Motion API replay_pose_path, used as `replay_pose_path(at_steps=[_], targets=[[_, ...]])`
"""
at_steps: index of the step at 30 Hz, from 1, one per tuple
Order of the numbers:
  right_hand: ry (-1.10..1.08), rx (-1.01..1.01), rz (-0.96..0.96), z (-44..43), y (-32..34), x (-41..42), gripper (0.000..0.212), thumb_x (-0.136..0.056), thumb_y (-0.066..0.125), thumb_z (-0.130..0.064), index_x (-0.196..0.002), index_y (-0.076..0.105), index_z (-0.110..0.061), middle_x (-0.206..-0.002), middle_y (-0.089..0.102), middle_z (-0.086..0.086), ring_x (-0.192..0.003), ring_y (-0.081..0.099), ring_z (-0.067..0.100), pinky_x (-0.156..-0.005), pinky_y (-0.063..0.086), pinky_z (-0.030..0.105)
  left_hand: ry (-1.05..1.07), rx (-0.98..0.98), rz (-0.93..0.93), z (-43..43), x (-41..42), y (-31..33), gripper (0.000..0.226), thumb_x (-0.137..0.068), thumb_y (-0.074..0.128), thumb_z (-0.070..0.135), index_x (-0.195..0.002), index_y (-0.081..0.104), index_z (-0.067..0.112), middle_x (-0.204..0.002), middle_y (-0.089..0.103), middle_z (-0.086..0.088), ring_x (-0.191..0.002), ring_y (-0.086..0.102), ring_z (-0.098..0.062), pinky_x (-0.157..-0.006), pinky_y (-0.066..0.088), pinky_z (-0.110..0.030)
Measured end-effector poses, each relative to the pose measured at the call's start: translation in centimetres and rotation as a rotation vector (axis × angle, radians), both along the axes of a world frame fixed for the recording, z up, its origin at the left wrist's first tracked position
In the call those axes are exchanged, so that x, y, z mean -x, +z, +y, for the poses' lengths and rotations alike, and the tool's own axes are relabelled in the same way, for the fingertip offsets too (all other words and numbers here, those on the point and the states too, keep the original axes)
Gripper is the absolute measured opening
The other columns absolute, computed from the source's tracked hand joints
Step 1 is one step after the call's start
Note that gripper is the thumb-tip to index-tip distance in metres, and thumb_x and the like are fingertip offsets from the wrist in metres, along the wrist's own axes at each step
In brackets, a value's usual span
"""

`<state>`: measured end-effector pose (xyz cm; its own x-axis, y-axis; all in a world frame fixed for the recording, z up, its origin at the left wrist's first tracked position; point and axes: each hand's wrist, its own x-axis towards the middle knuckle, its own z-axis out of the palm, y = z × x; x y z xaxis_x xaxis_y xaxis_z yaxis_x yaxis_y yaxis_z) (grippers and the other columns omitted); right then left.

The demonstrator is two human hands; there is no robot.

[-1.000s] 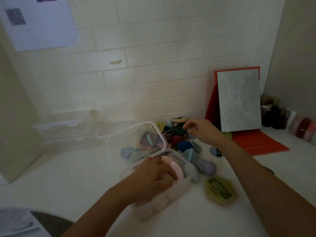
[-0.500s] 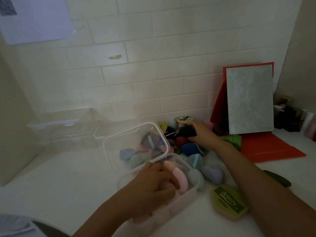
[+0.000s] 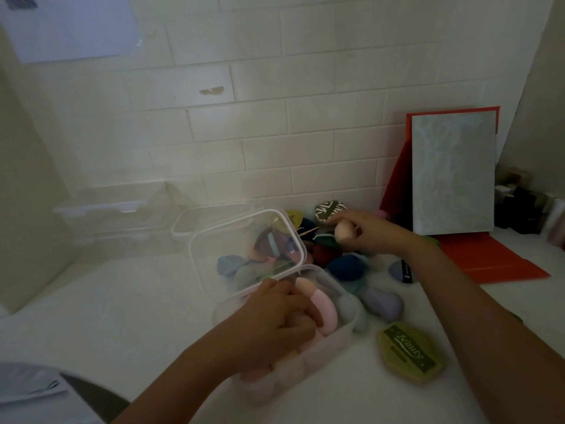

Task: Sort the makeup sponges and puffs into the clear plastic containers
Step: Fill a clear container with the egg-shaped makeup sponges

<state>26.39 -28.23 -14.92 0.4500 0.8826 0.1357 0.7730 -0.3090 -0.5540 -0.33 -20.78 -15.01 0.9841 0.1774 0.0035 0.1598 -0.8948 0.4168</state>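
I pinched a peach sponge [image 3: 342, 233] in my right hand [image 3: 371, 232] just above the loose pile [image 3: 347, 267] by the wall [image 3: 275, 148], ready for boxing, while my left hand [image 3: 275, 324] lay curled over pink sponges [image 3: 322, 310] in the open clear container [image 3: 348, 332], apparently steadying it, actual grip unclear.

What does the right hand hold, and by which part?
The right hand grips a peach sponge by one end; its other end sticks out.

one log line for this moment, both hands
left hand: in open clear container, on pink sponges | right hand: grips peach sponge over pile | step: pick, not yet binned
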Motion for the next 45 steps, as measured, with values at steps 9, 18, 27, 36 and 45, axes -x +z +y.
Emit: replay_pose_path(at_steps=[9, 18, 27, 36, 45], targets=[[-0.175, -0.141, 0.096, -1.8, 3.3, 1.2, 0.041, -0.079, 0.074, -0.023, -0.116, 0.057, -0.027, -0.114, 0.057, -0.002, -0.092, 0.055, 0.009, -0.064, 0.043, 0.018, 0.013, 0.007, 0.006, -0.1, 0.0, -0.1, 0.026, -0.09, 0.047, 0.033, -0.111, 0.06, 0.039, -0.123, 0.045, 0.014, -0.116, 0.032, -0.007, -0.102, 0.03, -0.027], [0.414, 0.339, 0.094, -4.7, 9.8, 10.5, 0.03, -0.08, 0.072, -0.033, -0.109, 0.065, -0.037, -0.099, 0.063, -0.017, -0.074, 0.061, 0.003, -0.062, 0.049, 0.015, -0.031, -0.051, -0.005, 0.4, -0.2, -0.5, 0.034, -0.083, 0.04, 0.046, -0.108, 0.062, 0.04, -0.116, 0.05, 0.012, -0.11, 0.036, -0.011, -0.097, 0.032, -0.027], [0.458, 0.516, 0.276, -3.2, 7.9, 11.9, 0.021, -0.091, 0.061, -0.021, -0.111, 0.064, -0.017, -0.107, 0.067, 0.008, -0.074, 0.067, 0.019, -0.067, 0.056, 0.021, -0.09, -0.024, -0.101, 0.4, -0.5, -0.8, 0.036, -0.082, 0.044, 0.049, -0.095, 0.067, 0.024, -0.102, 0.058, 0.01, -0.093, 0.047, -0.007, -0.087, 0.036, -0.025], [0.331, 0.657, 0.04, -2.0, 6.6, 12.2, 0.029, -0.085, 0.069, -0.027, -0.109, 0.068, -0.011, -0.09, 0.072, 0.006, -0.064, 0.065, 0.01, -0.063, 0.052, 0.017, -0.081, -0.037, -0.071, 0.1, -0.4, 0.1, 0.044, -0.071, 0.039, 0.042, -0.098, 0.067, 0.023, -0.107, 0.056, 0.008, -0.098, 0.035, -0.001, -0.089, 0.016, -0.001], [0.383, 0.717, -0.174, -2.7, 7.1, 12.9, 0.043, -0.082, 0.071, -0.019, -0.123, 0.061, -0.027, -0.116, 0.063, -0.003, -0.101, 0.06, 0.016, -0.076, 0.047, 0.02, -0.057, -0.039, -0.049, 0.2, -0.4, -0.1, 0.042, -0.07, 0.042, 0.05, -0.092, 0.067, 0.023, -0.103, 0.056, 0.006, -0.102, 0.041, -0.008, -0.093, 0.024, -0.016]])
